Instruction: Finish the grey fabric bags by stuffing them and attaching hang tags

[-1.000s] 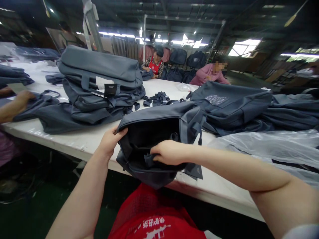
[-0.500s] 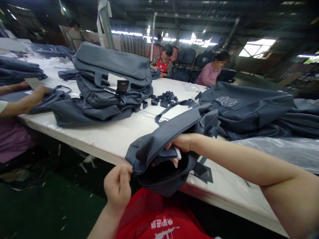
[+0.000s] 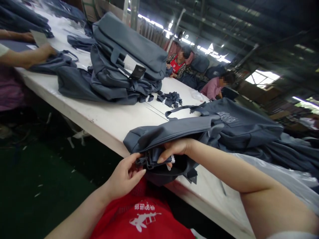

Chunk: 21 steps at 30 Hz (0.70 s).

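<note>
folded webbing strap bundle sits in the open mouth of the navy duffel bag, bag resting at the near edge of the white worktable, opening toward the wearer. right hand is in from the right, thumb over the bundle, fingers under it, so clamped on. bundle's long axis looks roughly crosswise, right hand toward left, with a dark buckle at its left end. left hand is just outside the mouth at that end, thumb and forefinger curved and parted (can't tell if they pinch anything; contact unclear too). key relation, my read: buckle end is just right of the left fingertips, so left is nearer to the hardware, right has the strap body.
</note>
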Each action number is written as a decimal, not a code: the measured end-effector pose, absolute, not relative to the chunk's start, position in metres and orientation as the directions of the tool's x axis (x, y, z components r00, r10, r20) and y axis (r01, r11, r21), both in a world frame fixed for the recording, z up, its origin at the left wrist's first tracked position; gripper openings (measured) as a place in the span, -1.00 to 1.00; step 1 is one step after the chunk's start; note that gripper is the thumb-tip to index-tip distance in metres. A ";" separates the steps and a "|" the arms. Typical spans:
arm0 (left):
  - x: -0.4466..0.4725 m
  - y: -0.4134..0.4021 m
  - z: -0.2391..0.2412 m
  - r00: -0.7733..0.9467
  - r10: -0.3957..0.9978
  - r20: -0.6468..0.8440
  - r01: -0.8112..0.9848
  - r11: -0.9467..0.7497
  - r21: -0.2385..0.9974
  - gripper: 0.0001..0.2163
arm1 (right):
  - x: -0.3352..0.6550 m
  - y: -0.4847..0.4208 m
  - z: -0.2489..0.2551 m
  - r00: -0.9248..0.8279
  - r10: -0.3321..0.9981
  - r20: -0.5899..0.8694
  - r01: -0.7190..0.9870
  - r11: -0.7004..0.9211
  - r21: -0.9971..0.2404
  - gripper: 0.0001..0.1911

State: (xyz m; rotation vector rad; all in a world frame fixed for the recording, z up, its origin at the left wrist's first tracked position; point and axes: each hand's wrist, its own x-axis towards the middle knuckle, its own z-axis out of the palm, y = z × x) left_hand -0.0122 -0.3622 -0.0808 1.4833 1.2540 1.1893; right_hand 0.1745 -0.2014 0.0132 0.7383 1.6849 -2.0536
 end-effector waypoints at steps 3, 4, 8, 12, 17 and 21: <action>-0.013 -0.361 -0.083 0.016 0.988 0.153 0.233 -0.152 0.961 -0.77 | 0.167 -0.207 0.012 -0.775 0.070 -0.627 0.626 -0.047 -0.779 -0.51; -0.013 -0.360 -0.083 0.008 0.984 0.177 0.282 -0.172 0.944 -0.77 | 0.164 -0.209 0.014 -0.775 0.096 -0.625 0.631 0.059 -0.773 -0.55; -0.014 -0.356 -0.082 -0.003 0.962 0.274 0.512 -0.234 0.827 -0.72 | 0.157 -0.223 0.027 -0.835 0.208 -0.509 0.539 0.494 -0.683 -0.59; -0.015 -0.346 -0.077 0.020 0.962 0.272 0.589 -0.231 0.774 -0.62 | 0.154 -0.233 0.031 -0.809 0.328 -0.488 0.588 0.428 -0.687 -0.56; -0.015 -0.328 -0.069 0.046 0.958 0.284 0.617 -0.251 0.746 -0.60 | 0.153 -0.233 0.023 -0.774 0.487 -0.404 0.632 0.572 -0.523 -0.62; -0.013 -0.320 -0.064 0.056 0.976 0.212 0.573 -0.205 0.793 -0.62 | 0.149 -0.235 0.022 -0.816 0.519 -0.254 0.574 0.781 -0.246 -0.74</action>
